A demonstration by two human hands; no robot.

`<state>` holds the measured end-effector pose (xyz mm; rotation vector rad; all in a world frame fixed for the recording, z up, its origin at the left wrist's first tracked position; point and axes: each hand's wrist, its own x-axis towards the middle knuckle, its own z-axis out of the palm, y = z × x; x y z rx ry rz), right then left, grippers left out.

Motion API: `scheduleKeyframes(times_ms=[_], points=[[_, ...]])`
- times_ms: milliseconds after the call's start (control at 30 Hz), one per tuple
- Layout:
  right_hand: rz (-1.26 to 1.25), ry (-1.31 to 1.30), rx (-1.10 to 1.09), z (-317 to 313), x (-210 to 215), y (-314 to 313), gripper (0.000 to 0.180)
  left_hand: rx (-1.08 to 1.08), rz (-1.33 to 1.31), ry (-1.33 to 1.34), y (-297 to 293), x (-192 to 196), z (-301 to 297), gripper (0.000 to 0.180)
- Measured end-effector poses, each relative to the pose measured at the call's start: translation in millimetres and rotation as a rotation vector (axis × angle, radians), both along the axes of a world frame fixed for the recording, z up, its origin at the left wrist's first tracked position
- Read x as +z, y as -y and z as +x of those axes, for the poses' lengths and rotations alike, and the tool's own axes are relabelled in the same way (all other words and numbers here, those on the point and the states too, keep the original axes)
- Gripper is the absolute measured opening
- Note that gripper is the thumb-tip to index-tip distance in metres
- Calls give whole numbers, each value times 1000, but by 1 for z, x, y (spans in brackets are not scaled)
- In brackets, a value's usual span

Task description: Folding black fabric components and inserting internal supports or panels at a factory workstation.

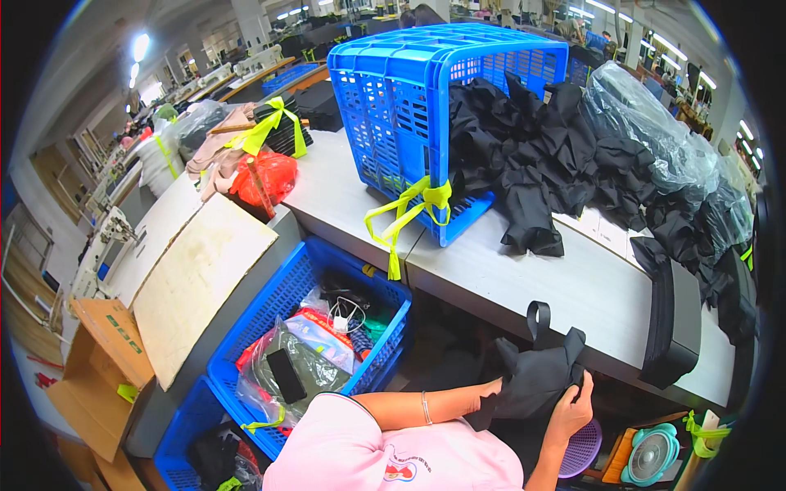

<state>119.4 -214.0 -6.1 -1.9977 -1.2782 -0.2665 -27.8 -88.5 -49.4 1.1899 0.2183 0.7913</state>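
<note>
In front of my chest, just off the near table edge, I hold up a black fabric piece (536, 380) with a strap loop (538, 317) standing from its top. My left hand (490, 394) grips it from the left, most of its fingers covered by the cloth. At its right edge, my right hand (575, 407) is closed on the fabric, fingertips pointing up. Right of the hands, a folded stack of black fabric pieces (673, 327) hangs over the table edge.
A blue crate (385, 106) lies tipped on the white table (524, 286), black fabric pieces (548, 155) spilling out. Clear plastic bags (647, 123) lie behind them. Lower left, another blue crate (270, 303) holds bagged goods and a phone (286, 376). A small teal fan (652, 455) stands lower right.
</note>
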Motion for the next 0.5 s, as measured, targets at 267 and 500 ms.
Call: scheduleKeyframes(times_ms=[267,500], points=[[72,51,32,-8,4,1,26,-21,83,-42,21,-12,-36,58],[-65,-712,365,34,2,15,9,-53,157,-87,24,-18,-39,59]])
